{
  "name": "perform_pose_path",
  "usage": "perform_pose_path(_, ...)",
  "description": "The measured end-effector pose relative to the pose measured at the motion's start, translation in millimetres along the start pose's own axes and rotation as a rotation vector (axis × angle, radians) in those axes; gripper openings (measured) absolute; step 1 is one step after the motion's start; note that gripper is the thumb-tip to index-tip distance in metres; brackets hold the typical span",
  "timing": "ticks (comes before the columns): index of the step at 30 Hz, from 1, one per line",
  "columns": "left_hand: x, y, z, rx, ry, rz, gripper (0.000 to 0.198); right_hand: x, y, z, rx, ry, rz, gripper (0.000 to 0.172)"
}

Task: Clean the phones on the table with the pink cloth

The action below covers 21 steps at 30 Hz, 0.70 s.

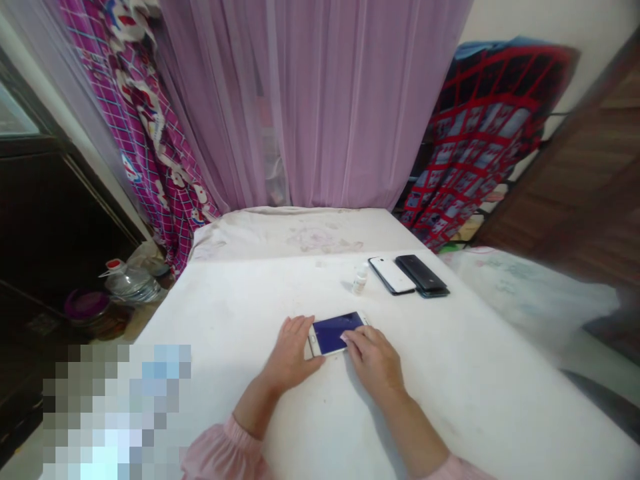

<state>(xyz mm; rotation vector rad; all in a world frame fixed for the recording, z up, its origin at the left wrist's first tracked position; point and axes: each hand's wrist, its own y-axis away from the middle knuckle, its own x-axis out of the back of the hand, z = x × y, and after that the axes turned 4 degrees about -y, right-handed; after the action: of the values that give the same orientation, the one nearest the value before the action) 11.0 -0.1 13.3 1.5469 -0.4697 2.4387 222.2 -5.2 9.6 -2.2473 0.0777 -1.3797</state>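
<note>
A white smartphone (pixel 330 335) lies crosswise on the white-covered table, its dark blue screen facing up. My left hand (pixel 290 353) grips the phone's left end, with fingers at the far corner and the thumb along the near edge. Over the right half of the screen, my right hand (pixel 375 360) is closed in a pinch. A small pale pinkish piece (pixel 345 337) shows at its fingertips, touching the glass. I cannot make out what kind of material it is. A small white bottle (pixel 359 280) stands upright beyond the phone.
A white phone (pixel 393 275) and a stack of dark phones (pixel 423 275) lie at the table's (pixel 235 300) back right. Purple curtains (pixel 340 100) hang behind. A large plastic bottle (pixel 130 283) stands on the lower left, beside the table. Something pixelated covers the front left.
</note>
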Motion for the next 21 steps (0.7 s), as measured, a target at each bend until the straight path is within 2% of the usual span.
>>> perform_pose_path(3, -0.5, -1, -3, -0.016, 0.009, 0.002, 0.074, 6, 0, 14, -0.123, 0.033, 0.053, 0.02)
perform_pose_path(6, -1.2, 0, -5, -0.035, 0.0, -0.005, 0.075, 8, 0, 15, -0.173, 0.026, 0.093, 0.02)
perform_pose_path(12, -7.6, 3, -6, -0.059, -0.003, 0.067, 0.073, -4, 3, -26, 0.026, -0.093, -0.017, 0.022)
perform_pose_path(15, -11.0, 5, -7, -0.08, -0.008, 0.116, 0.073, -8, 6, -37, 0.084, -0.131, -0.016, 0.022)
perform_pose_path(18, -12.9, 6, -8, -0.091, -0.014, 0.147, 0.073, -5, 7, -29, 0.076, -0.127, 0.015, 0.022)
perform_pose_path(21, -13.4, 8, -9, -0.095, -0.015, 0.153, 0.074, 3, 7, -6, -0.032, -0.08, 0.082, 0.021)
